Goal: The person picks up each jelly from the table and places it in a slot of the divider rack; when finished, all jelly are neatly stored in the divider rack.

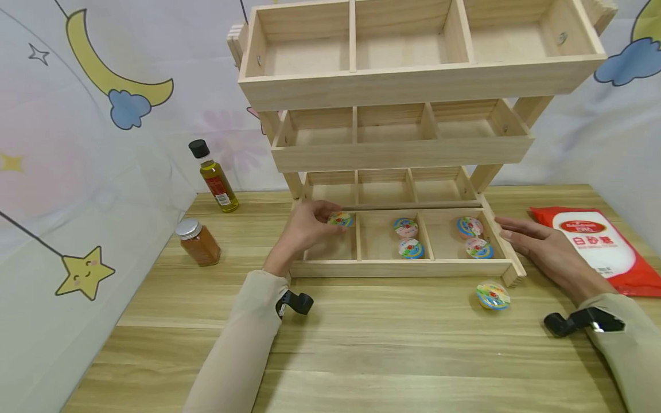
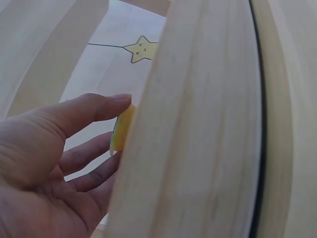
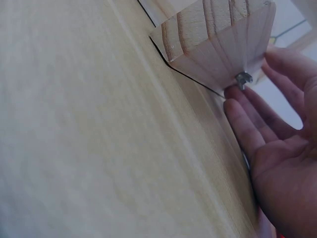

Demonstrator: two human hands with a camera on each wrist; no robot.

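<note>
In the head view my left hand [image 1: 306, 230] pinches a small jelly cup [image 1: 340, 219] with a printed lid, at the left compartment of the lowest wooden tray [image 1: 392, 269]. The left wrist view shows the cup's yellow side [image 2: 123, 130] between thumb and fingers, partly hidden by the tray's wall. Two jelly cups [image 1: 406, 228] lie in the middle compartment and two more [image 1: 470, 227] in the right one. Fingers extended, my right hand [image 1: 555, 258] touches the rack's right side near a metal wing nut [image 3: 243, 79]. Another jelly cup [image 1: 493, 295] sits on the table before the tray.
Above the lowest tray rise the rack's upper trays [image 1: 420, 86], each split into three compartments. An oil bottle [image 1: 216, 179] and a silver-lidded spice jar [image 1: 198, 243] stand on the left. A red and white bag [image 1: 594, 241] lies right of my right hand.
</note>
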